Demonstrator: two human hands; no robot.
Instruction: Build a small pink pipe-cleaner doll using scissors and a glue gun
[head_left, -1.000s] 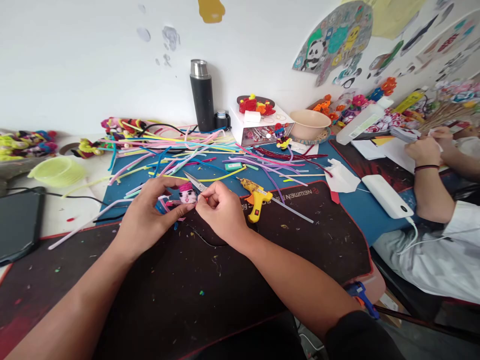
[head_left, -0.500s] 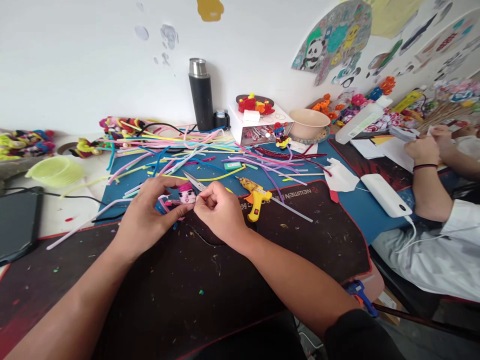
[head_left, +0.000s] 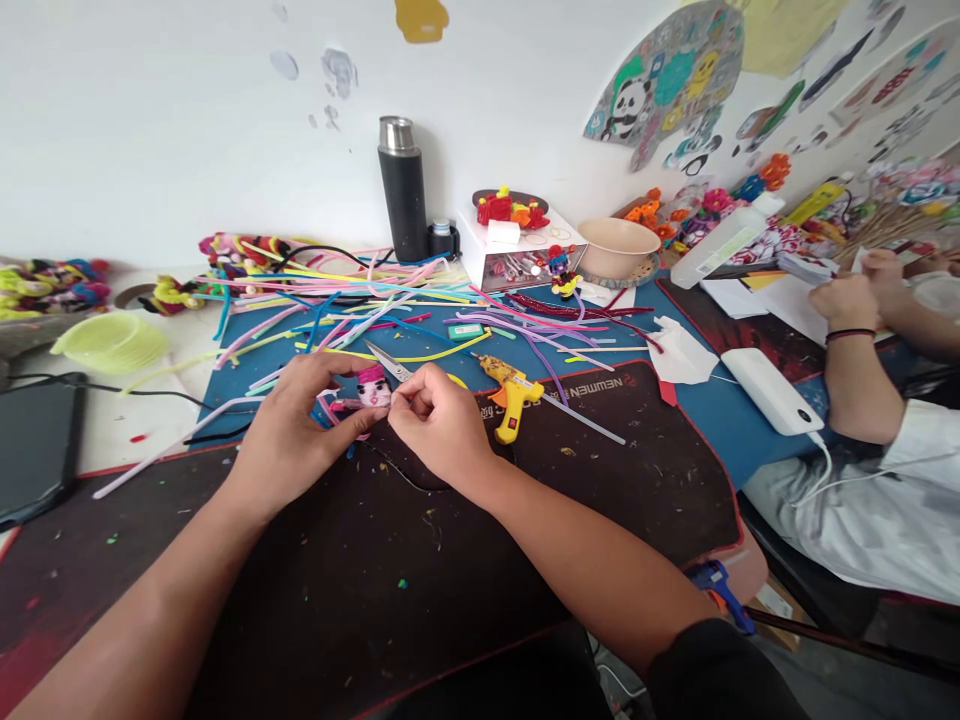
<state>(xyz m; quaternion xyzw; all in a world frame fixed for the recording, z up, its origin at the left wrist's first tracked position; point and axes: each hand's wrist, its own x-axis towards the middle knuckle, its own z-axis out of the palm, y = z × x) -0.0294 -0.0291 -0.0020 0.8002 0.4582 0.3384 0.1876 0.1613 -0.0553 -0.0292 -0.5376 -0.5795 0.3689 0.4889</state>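
A small doll head (head_left: 373, 386) with a pink top, dark eyes and a pale face is pinched between the thumb and fingers of my left hand (head_left: 296, 420). My right hand (head_left: 439, 425) is closed right beside its face, fingertips pressed together; what they hold, if anything, is too small to make out. Behind the hands lie scissors (head_left: 390, 363), blades pointing up and left, handles partly covered by my right hand. A yellow hot glue gun (head_left: 516, 395) with a clear glue stick in its back rests to the right of my right hand.
Many colored pipe cleaners (head_left: 337, 290) spread across the blue mat. A black thermos (head_left: 403, 190), a white box (head_left: 517, 240) and a beige bowl (head_left: 619, 247) stand along the wall. At right are a white power bank (head_left: 772, 390) and another person's arm (head_left: 862, 370). A tablet (head_left: 37, 450) lies left.
Both hands stay almost in place, with the doll head in the left. The face seems turned very slightly; nothing else has visibly moved.
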